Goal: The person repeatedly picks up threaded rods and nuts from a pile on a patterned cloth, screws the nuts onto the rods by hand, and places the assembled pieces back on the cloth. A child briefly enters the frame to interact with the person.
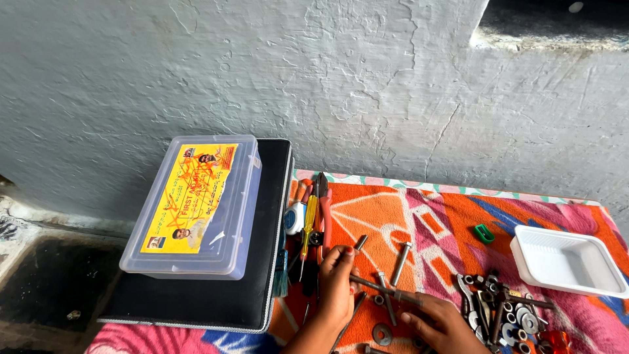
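Head view crops both forearms at the bottom edge, and a pile of nuts, washers and bolts (508, 314) at lower right is too dense and partly cut off to sort piece by piece. Part of the black case (196, 301) is hidden under the clear plastic box (196, 210) that lies on it.

Containers: the clear plastic box is closed, with a yellow printed label under its lid; its contents cannot be made out. The white plastic tray (567, 259) stands at the right on the patterned cloth (432, 216) and shows nothing inside. A small green piece (484, 233) lies just left of the tray.

Hands: the left hand (336, 285) and the right hand (440, 322) both grip a long metal rod (383, 288) that spans between them. The left fingers close around its left end; the right fingers pinch its right end. The rod lies low over the cloth, tilted slightly down to the right.

Nearby items: several loose bolts (401, 261) lie around the rod, one washer (382, 334) rests below it, and a row of hand tools (313, 216) with orange and yellow handles lies between the case and the left hand.
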